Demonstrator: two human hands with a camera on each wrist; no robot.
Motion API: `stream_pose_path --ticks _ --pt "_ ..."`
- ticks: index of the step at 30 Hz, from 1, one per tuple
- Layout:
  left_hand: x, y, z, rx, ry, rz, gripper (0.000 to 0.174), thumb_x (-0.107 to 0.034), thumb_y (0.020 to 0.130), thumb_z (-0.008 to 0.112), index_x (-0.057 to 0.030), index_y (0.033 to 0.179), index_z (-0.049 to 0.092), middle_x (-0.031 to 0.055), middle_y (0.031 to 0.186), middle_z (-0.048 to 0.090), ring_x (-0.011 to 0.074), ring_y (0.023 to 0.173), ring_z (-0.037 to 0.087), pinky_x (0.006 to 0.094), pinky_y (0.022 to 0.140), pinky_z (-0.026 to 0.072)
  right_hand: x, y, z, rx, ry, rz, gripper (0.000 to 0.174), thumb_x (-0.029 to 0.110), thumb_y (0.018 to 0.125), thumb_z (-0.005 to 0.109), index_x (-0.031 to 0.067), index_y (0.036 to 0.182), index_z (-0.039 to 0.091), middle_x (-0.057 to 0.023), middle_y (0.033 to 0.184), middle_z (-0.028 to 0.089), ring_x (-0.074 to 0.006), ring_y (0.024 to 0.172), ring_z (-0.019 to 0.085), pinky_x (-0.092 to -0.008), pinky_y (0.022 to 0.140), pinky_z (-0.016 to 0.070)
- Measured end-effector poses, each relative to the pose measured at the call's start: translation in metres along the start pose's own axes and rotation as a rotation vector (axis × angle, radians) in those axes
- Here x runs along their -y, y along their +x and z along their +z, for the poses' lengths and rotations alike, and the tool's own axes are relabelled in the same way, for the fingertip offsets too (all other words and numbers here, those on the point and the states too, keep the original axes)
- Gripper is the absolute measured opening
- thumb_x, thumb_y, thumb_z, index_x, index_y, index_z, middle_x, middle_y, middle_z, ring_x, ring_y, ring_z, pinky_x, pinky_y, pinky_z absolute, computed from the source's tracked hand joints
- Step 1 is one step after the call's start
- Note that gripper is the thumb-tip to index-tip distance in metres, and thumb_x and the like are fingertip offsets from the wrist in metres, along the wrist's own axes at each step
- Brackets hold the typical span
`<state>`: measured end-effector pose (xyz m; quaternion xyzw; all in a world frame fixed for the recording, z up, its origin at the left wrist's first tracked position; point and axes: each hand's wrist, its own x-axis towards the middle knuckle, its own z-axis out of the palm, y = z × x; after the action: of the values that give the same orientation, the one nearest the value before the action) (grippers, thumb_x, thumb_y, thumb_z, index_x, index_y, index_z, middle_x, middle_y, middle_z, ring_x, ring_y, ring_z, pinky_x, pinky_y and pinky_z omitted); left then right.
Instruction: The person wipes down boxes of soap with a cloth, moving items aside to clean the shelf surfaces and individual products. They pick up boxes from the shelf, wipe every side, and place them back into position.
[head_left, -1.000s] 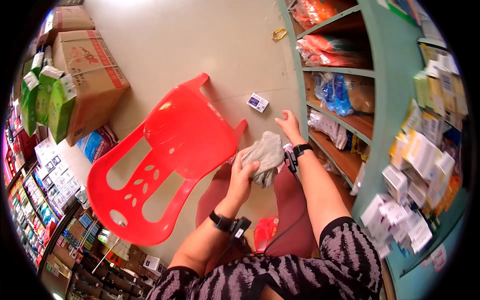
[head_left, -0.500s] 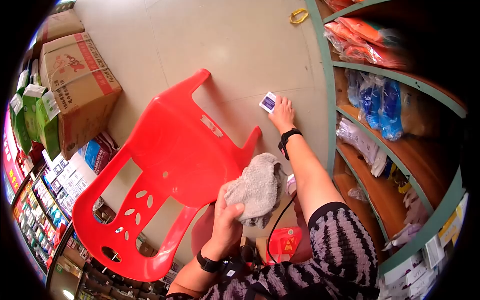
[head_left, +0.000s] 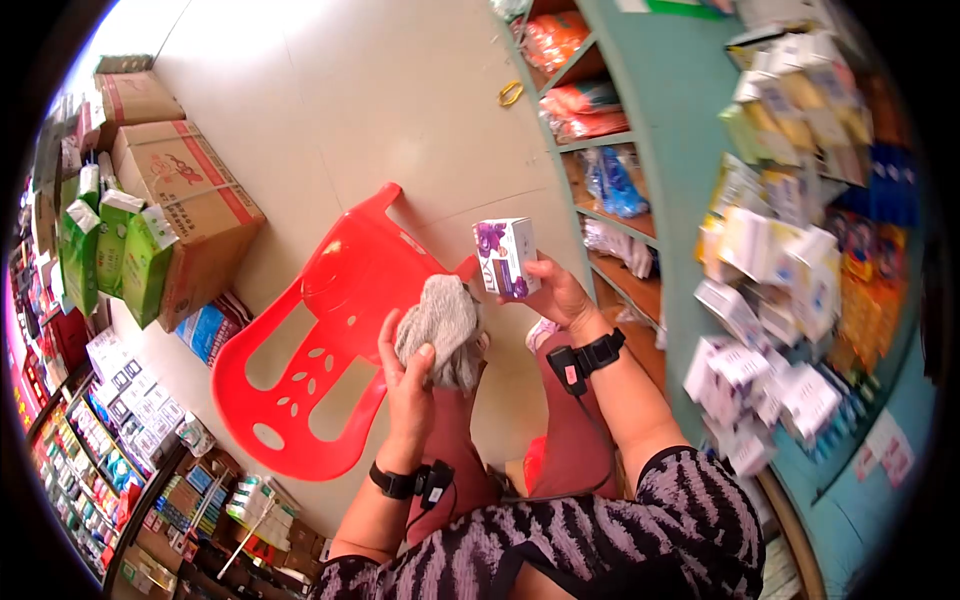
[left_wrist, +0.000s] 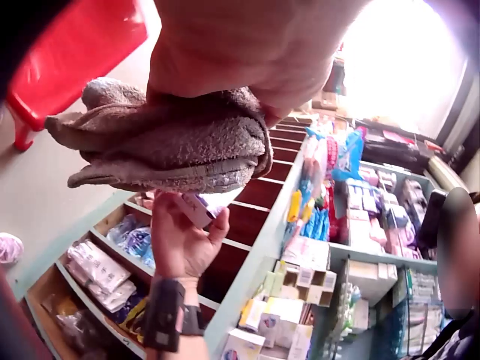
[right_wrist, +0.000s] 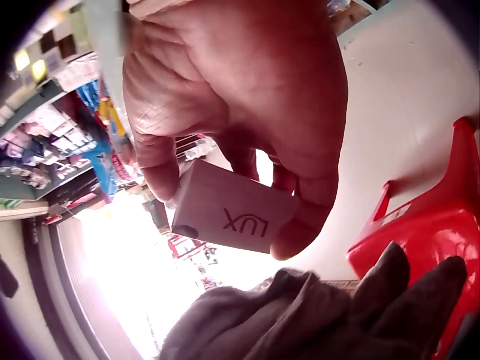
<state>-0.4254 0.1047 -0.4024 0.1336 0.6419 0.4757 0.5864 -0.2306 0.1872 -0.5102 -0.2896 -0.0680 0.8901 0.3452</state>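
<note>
As seen from the head cam, count: 2 hands, 1 box, 1 cloth, 1 chair. R hand (head_left: pixel 560 295) grasps the box (head_left: pixel 505 258), thumb on one side, fingers curled on the other. The box stands upright just past the fingertips. Box: small, white w/ purple flower print, "LUX" on one face. L hand (head_left: pixel 408 375) fingers clenched round the cloth (head_left: pixel 440 318), which is grey, bunched, just left of R fingertips; contact w/ box: cannot tell. Red chair (head_left: pixel 320 340) lies tipped on floor beyond L fingers.
</note>
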Motion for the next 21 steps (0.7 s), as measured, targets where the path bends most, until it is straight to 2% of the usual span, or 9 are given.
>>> stream_pose_path --ticks 1,5,9,12,17,20,21 --pt "-0.016 -0.012 0.003 0.076 -0.02 0.012 0.061 -0.009 0.085 0.05 -0.0105 0.139 0.023 0.0116 0.129 0.043 0.0218 0.117 0.045 0.0339 0.099 0.035 0.015 -0.022 0.026 0.035 0.002 0.014 0.053 0.031 0.081 0.056 0.0041 0.126 0.044 -0.0077 0.113 0.056 -0.0167 0.099 0.057 -0.0344 0.08 0.0499" --pt "-0.08 -0.06 0.029 0.257 0.093 0.09 0.063 -0.007 0.088 0.052 -0.0125 0.142 0.019 0.0109 0.131 0.042 0.0203 0.117 0.045 0.0329 0.098 0.0364 0.054 -0.107 0.106 0.144 -0.033 -0.02 0.059 0.029 0.082 0.058 0.0029 0.131 0.037 -0.0062 0.118 0.053 -0.0135 0.102 0.054 -0.0293 0.086 0.0458" --pt "-0.129 -0.106 0.056 0.462 0.157 0.096 0.051 -0.011 0.089 0.052 -0.0091 0.137 0.032 0.0087 0.127 0.045 0.0177 0.114 0.046 0.0312 0.097 0.0368 0.072 -0.183 0.161 -0.01 -0.237 -0.159 0.056 0.027 0.083 0.056 0.0026 0.13 0.037 -0.0054 0.111 0.053 -0.0122 0.096 0.055 -0.0274 0.081 0.0462" --pt "-0.156 -0.135 0.077 0.615 0.272 0.092 0.041 -0.01 0.09 0.052 -0.0056 0.129 0.043 0.0067 0.12 0.051 0.0136 0.11 0.048 0.027 0.094 0.038 0.084 -0.243 0.203 -0.034 -0.203 -0.268 0.055 0.026 0.084 0.054 0.003 0.13 0.037 -0.0058 0.112 0.053 -0.0123 0.096 0.055 -0.0278 0.08 0.047" --pt "-0.181 -0.186 0.114 0.866 0.364 -0.025 0.036 -0.012 0.09 0.053 -0.0058 0.125 0.048 0.0048 0.11 0.056 0.0109 0.1 0.052 0.0249 0.088 0.0416 0.079 -0.331 0.228 -0.143 -0.273 -0.475 0.051 0.027 0.087 0.05 0.0027 0.13 0.04 -0.0061 0.113 0.054 -0.0122 0.097 0.054 -0.0311 0.081 0.0486" --pt "-0.178 -0.207 0.137 0.954 0.402 -0.088 0.035 -0.013 0.09 0.054 -0.0058 0.123 0.049 0.004 0.106 0.057 0.0099 0.094 0.054 0.0239 0.082 0.0441 0.073 -0.371 0.221 -0.2 -0.252 -0.48 0.05 0.03 0.089 0.048 0.0033 0.13 0.04 -0.0055 0.113 0.054 -0.0121 0.098 0.054 -0.0325 0.083 0.049" --pt "-0.172 -0.213 0.144 0.974 0.424 -0.094 0.034 -0.013 0.09 0.054 -0.0056 0.123 0.049 0.004 0.106 0.057 0.0099 0.093 0.054 0.0238 0.082 0.0444 0.072 -0.384 0.218 -0.191 -0.213 -0.485 0.05 0.029 0.089 0.05 0.0036 0.13 0.039 -0.0049 0.113 0.053 -0.0128 0.099 0.055 -0.0323 0.083 0.0497"
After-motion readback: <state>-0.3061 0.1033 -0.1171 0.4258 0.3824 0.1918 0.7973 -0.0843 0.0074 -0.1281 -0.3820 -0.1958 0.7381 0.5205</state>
